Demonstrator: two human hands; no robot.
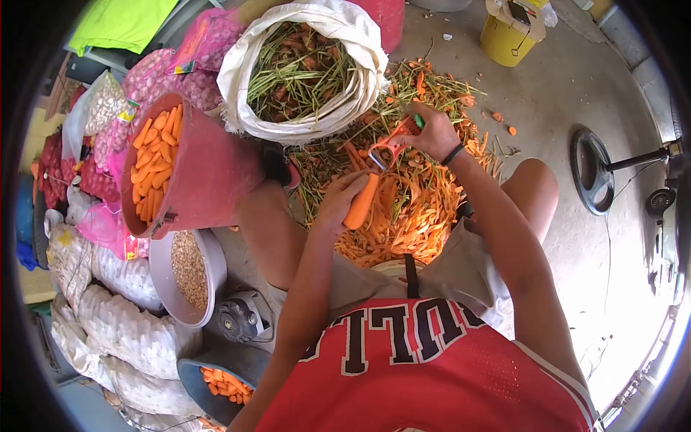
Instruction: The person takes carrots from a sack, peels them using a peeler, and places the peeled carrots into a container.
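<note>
My left hand (341, 200) is closed round a bright orange carrot (363, 202), which points up and away from me over a heap of peelings. In my right hand (434, 135) is a peeler with an orange handle (394, 143); its metal blade lies at the carrot's upper end. Something green shows by my right fingers. The carrot's surface looks smooth and peeled where I can see it; my fingers hide part of its left side. Below both hands spread the orange carrot peelings (403, 223), mixed with green stalks further off.
A white sack (232, 79) of green carrot tops stands ahead. On the left are a red bucket (209, 173) of peeled carrots, a grey basin (218, 273) and a dark bucket (193, 374) of cut carrots. A yellow bucket (504, 42) and a fan base (592, 171) stand on the right.
</note>
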